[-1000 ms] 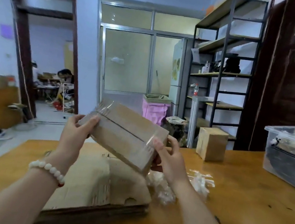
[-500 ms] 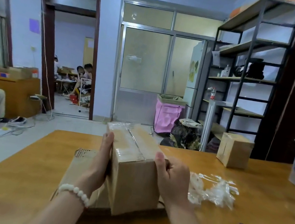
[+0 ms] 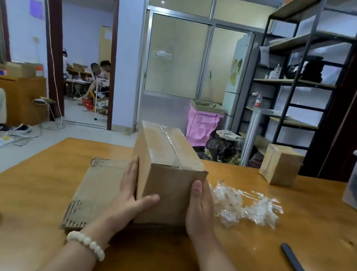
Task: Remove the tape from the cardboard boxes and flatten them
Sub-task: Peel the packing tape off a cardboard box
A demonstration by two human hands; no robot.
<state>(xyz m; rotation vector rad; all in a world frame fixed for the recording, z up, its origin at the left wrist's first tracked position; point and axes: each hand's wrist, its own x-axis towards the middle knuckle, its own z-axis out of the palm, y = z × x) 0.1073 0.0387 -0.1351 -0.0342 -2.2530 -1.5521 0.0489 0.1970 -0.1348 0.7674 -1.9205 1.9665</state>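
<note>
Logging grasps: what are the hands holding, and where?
The taped box, by its sides: left hand grips the left edge, right hand presses flat on the right.

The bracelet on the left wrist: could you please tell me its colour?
The bracelet has creamy white beads, best seen in the head view.
</note>
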